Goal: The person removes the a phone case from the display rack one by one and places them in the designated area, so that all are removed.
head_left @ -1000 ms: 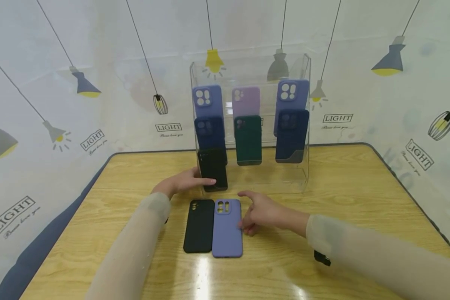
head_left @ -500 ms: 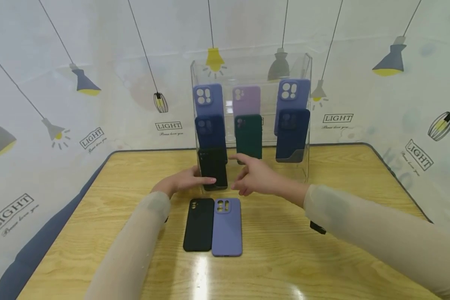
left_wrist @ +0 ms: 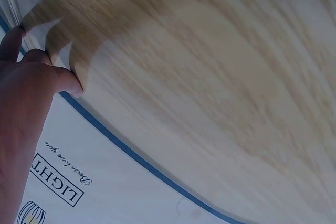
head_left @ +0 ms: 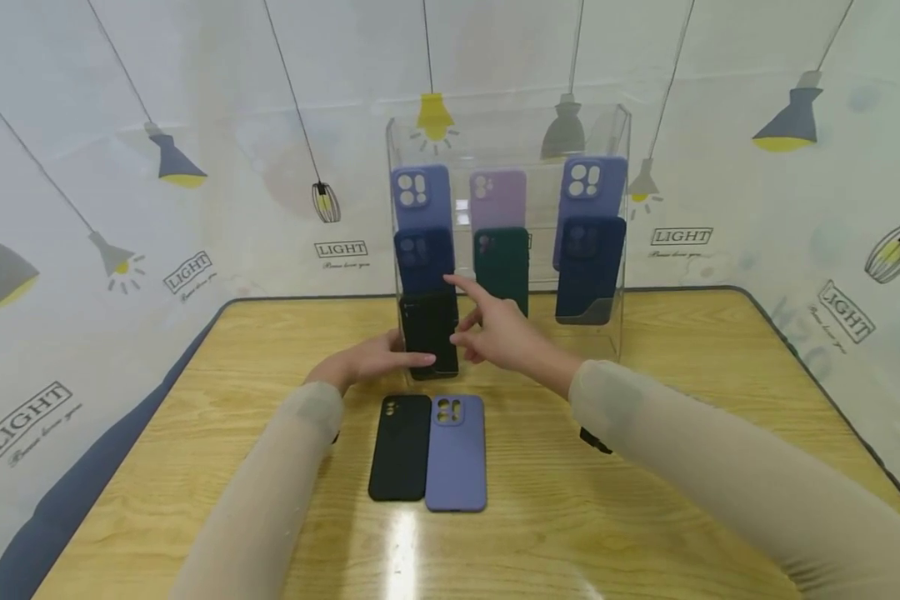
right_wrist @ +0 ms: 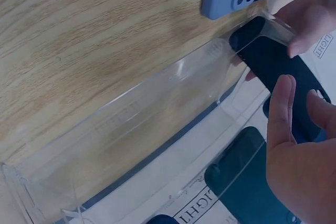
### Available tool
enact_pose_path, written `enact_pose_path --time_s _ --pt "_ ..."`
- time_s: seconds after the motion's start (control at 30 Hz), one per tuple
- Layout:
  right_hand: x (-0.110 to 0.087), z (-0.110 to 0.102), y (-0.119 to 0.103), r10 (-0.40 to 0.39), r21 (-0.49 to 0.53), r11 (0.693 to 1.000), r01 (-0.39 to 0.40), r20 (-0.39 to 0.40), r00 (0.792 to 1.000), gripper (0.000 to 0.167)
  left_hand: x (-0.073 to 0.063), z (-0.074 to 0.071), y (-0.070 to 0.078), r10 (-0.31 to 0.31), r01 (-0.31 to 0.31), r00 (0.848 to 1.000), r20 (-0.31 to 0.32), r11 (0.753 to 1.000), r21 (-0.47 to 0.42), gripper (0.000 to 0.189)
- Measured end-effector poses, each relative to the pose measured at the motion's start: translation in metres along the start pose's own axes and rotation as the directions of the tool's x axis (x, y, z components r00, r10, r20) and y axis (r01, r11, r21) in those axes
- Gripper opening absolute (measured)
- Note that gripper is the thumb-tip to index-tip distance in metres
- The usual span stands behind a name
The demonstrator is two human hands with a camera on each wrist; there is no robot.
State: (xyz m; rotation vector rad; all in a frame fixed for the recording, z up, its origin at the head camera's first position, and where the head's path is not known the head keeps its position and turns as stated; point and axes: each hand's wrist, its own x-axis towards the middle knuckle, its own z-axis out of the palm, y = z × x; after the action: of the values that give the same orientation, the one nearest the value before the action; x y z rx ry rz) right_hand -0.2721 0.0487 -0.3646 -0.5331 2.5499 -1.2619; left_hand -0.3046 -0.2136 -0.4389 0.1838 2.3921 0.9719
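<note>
Close beside right fingers (head_left: 471,289) stands a black case (head_left: 429,333).

Head view forward-down over table (head_left: 607,517), wrist views closer, right wrist and head sharing clear stand (head_left: 542,200)

The wood-grain table (head_left: 570,525) carries a clear rack (head_left: 510,158) and a black case (head_left: 401,448) beside a purple case (head_left: 456,454).
</note>
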Motion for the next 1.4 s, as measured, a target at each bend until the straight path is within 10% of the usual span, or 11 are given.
enact_pose_path --time_s 1.4 --pt "0.001 0.039 0.044 -0.266 -0.117 0.961 0.249 -0.162 0.950 0.086 0.001 0.001 0.002 -0.029 0.029 1.000 0.002 1.000 0.004 0.133"
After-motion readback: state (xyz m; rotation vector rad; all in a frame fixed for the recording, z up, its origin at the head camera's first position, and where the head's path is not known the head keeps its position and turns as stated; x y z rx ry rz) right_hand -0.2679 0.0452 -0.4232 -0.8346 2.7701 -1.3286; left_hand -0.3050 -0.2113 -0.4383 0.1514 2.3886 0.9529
